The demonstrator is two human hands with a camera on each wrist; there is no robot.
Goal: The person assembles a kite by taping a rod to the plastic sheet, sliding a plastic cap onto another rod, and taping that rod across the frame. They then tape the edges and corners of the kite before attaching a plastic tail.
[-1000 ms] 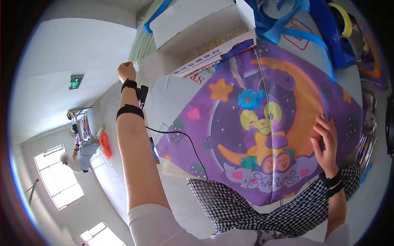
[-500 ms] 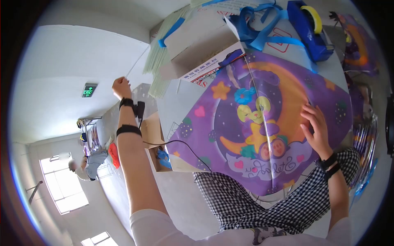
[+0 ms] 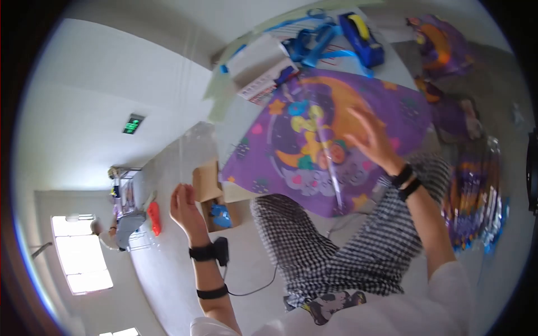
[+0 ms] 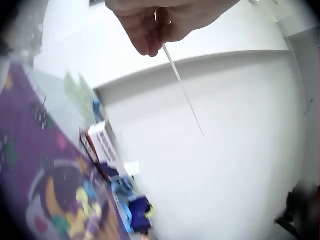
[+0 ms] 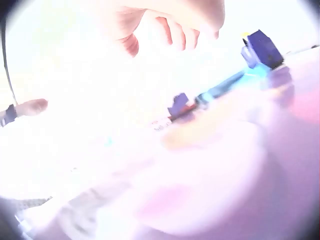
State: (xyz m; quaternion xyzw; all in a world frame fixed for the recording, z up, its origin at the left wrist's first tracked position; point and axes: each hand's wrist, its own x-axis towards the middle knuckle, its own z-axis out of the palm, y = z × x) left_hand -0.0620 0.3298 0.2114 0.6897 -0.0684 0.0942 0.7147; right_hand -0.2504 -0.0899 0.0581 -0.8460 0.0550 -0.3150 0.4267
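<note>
My left hand (image 3: 189, 213) is raised left of the table; in the left wrist view, the fingers of that hand (image 4: 162, 22) pinch a thin white rod (image 4: 183, 89) that slants down from them. A purple kite-like sheet (image 3: 412, 115), printed with a rabbit and an orange moon, lies on the table with a pale strip (image 3: 335, 182) down its middle. Over the sheet's right part is my right hand (image 3: 374, 143), fingers apart and holding nothing. The right wrist view is overexposed, with that hand (image 5: 167, 22) loosely bent; whether it touches the sheet I cannot tell.
Behind the sheet stand an open white box (image 3: 263, 84), blue ribbon (image 3: 322, 45) and a blue tape dispenser (image 3: 363, 45). Packaged bundles (image 3: 473, 190) lie at the right. A cardboard box (image 3: 207, 182) is below the table's left side; a person (image 3: 126, 224) is farther off.
My left hand has come down from its higher position beside the table. The right hand has left its earlier place on the sheet and looks lifted. The head view has shifted, showing more on the right.
</note>
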